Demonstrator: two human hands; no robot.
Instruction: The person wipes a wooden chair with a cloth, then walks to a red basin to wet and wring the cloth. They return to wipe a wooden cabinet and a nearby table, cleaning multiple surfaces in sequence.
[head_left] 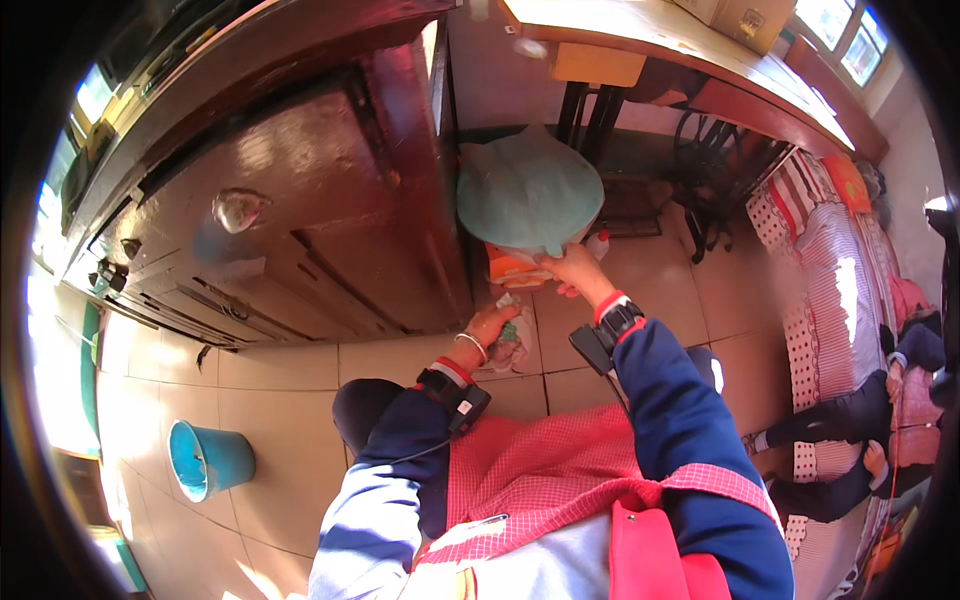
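- Teal and pointed at its rim, a cover (530,190) is resting above an orange-and-white container (515,266), near the far edge of the tiled floor (640,290), just beside the cabinet's right side.
- Thumb and fingers nearly closed, the right hand (575,272) is pinching the cover's near tip.
- Fingers curling partway, the left hand (488,325) is holding a crumpled pink-and-white cloth (512,352) with a green patch, low over the floor.
- Dark brown, a glossy wooden cabinet (290,190) is standing left of the cover.
- Blue, a plastic bucket (245,460) is standing toward the floor's left edge.
- At the floor's right edge, another person (910,350) is sitting on a striped bed (835,260).
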